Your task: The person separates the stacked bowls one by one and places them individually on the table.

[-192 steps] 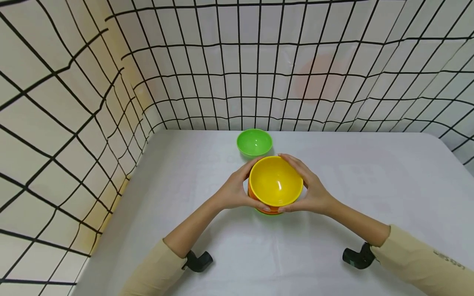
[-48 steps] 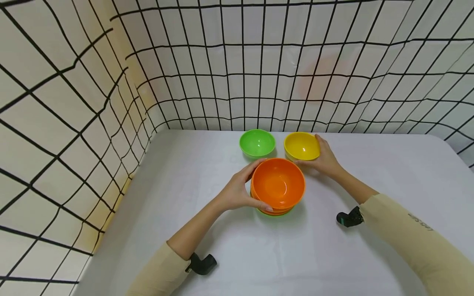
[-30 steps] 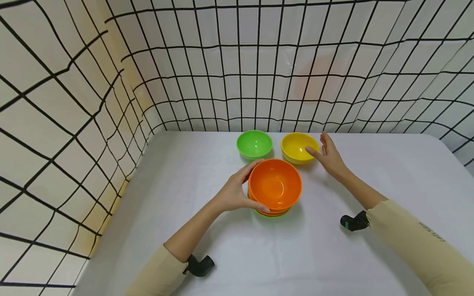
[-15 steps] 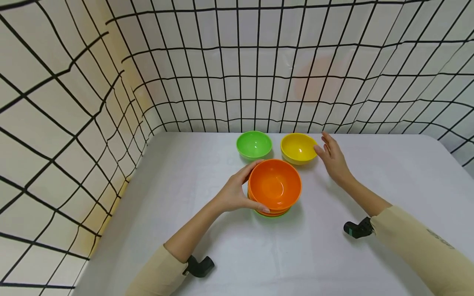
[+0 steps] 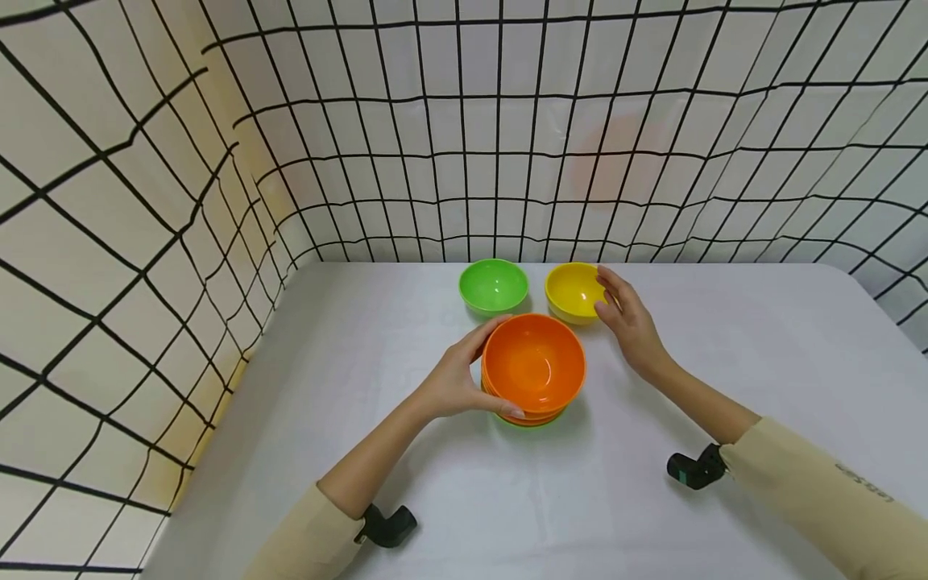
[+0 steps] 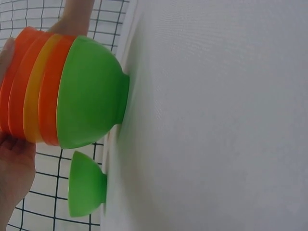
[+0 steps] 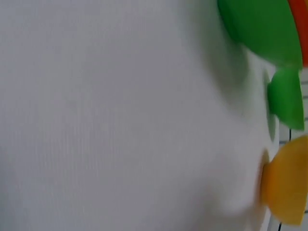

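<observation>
A stack of nested bowls stands on the table, its top orange bowl facing up. In the left wrist view, orange and yellow rims nest above a green bottom bowl. My left hand holds the stack's left side, thumb at the front and fingers behind. A single yellow bowl sits behind the stack to the right. My right hand is beside it, fingers extended, fingertips overlapping its right rim in the head view. A single green bowl stands left of the yellow one.
The white-covered table ends at a white wall with a black grid net behind it. Another net panel rises along the left side. Black wrist cameras hang under both sleeves.
The yellow bowl went from the stack's top to the back right, beside the green one, and my right hand let go of it. That hand has since shifted left toward the stack. My left hand stays put.
</observation>
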Motion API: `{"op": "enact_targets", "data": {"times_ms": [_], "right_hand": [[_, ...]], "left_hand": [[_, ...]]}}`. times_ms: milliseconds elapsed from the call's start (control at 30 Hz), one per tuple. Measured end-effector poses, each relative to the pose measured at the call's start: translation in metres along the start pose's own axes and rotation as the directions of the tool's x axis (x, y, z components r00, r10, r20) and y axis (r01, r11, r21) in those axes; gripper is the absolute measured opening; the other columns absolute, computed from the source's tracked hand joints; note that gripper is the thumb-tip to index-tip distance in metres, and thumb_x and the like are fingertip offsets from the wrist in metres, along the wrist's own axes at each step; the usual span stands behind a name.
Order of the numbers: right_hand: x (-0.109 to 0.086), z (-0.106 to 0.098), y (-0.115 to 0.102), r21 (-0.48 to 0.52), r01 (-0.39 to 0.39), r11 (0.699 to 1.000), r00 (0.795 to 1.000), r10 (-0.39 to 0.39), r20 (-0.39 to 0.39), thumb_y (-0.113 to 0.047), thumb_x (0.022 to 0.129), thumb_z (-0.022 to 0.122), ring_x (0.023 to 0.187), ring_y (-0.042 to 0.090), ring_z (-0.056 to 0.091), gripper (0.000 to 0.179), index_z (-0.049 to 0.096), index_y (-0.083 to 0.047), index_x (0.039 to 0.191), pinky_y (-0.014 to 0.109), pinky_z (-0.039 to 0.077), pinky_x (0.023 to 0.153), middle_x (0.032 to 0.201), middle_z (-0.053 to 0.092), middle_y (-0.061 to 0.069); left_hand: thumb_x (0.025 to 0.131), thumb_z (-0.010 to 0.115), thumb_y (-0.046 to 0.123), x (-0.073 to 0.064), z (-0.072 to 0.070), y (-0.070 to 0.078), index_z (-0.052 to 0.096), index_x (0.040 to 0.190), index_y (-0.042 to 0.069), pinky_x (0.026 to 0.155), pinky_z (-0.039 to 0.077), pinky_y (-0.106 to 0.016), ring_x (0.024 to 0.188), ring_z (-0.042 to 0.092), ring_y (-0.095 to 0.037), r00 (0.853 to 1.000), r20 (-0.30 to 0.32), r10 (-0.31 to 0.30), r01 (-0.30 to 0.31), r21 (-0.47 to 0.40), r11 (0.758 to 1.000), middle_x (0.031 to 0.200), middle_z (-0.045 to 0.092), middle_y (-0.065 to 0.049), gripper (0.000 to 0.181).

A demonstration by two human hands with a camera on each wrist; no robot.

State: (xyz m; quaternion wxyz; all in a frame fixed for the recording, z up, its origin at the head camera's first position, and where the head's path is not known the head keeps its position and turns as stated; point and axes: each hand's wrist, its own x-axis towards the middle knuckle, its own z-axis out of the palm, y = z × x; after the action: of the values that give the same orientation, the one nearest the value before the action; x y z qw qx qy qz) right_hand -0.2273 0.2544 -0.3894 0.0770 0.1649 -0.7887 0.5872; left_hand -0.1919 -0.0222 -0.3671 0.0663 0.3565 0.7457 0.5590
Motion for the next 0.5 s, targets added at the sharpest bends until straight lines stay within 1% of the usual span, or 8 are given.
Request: {"op": "enact_targets", "data": {"times_ms": [133, 267, 367, 500], "right_hand": [[-0.007, 0.015, -0.012, 0.068, 0.031, 0.997, 0.998, -0.035, 0.059, -0.015, 0.098, 0.041, 0.137, 0.028, 0.021, 0.052, 0.023, 0.002, 0.144, 0.016, 0.022, 0.11, 0.148, 0.022, 0.021], [-0.018, 0.028, -0.021, 0.126, 0.073, 0.989, 0.988, -0.089, 0.128, -0.008, 0.096, 0.04, 0.136, 0.017, 0.025, 0.051, 0.024, 0.003, 0.143, 0.013, 0.023, 0.108, 0.147, 0.025, 0.021], [-0.025, 0.034, -0.027, 0.154, 0.097, 0.983, 0.977, -0.124, 0.171, -0.003, 0.094, 0.039, 0.136, 0.01, 0.027, 0.051, 0.025, 0.002, 0.143, 0.012, 0.023, 0.108, 0.147, 0.026, 0.022], [-0.03, 0.038, -0.035, 0.162, 0.109, 0.981, 0.969, -0.141, 0.202, -0.004, 0.094, 0.038, 0.134, 0.011, 0.03, 0.051, 0.026, 0.0, 0.143, 0.013, 0.028, 0.106, 0.146, 0.028, 0.021]], "left_hand": [[0.057, 0.087, 0.005, 0.001, 0.0, 0.001, 0.032, 0.141, 0.004, 0.105, 0.037, -0.032, 0.125, 0.044, -0.019, 1.0, 0.004, -0.011, 0.011, 0.008, 1.0, 0.138, 0.044, -0.009, 0.1], [0.058, 0.087, 0.006, 0.001, 0.0, 0.002, 0.031, 0.141, 0.005, 0.105, 0.037, -0.031, 0.125, 0.043, -0.016, 1.0, 0.009, -0.028, 0.028, 0.013, 1.0, 0.138, 0.044, -0.007, 0.1], [0.058, 0.087, 0.006, 0.0, 0.0, 0.002, 0.032, 0.141, 0.005, 0.106, 0.037, -0.031, 0.125, 0.044, -0.016, 1.0, 0.005, -0.026, 0.026, 0.017, 1.0, 0.137, 0.044, -0.006, 0.1], [0.058, 0.087, 0.007, -0.001, 0.0, 0.003, 0.031, 0.141, 0.005, 0.106, 0.037, -0.031, 0.125, 0.044, -0.017, 1.0, 0.0, -0.013, 0.013, 0.026, 1.0, 0.138, 0.044, -0.006, 0.1]]}}
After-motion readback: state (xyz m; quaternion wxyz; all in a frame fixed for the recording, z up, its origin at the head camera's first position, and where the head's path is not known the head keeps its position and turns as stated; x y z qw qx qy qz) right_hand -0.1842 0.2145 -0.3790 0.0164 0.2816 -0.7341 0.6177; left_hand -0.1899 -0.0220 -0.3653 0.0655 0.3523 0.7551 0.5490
